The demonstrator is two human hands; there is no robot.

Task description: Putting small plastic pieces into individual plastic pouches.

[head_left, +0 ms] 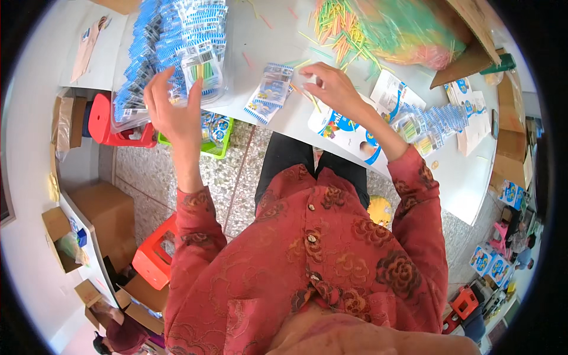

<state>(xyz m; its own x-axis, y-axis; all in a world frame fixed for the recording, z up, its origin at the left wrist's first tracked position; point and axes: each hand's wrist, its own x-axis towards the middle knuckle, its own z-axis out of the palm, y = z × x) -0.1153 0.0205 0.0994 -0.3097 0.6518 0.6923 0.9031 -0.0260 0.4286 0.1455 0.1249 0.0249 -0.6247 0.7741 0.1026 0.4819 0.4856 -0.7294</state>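
Observation:
My left hand [174, 109] is at the near edge of a clear plastic tray [125, 125] filled with rows of blue and white packets [157, 41]. Its thumb and fingers are spread, beside a clear-fronted packet [201, 70] with yellow and green sticks inside, lying on top of the rows. Whether the thumb touches that packet I cannot tell. Over the table, my right hand [337, 89] has curved fingers with a gap between thumb and forefinger, and nothing shows in it. Between the hands, a few overlapping packets [271, 92] lie at the table edge.
Loose coloured sticks [340, 38] spill beside a plastic bag of more sticks [408, 32] and a cardboard box [467, 53]. Printed cards [349, 133] and a row of packets [435, 127] lie at right. Below the tray are a green basket [219, 148] and red stool [106, 127].

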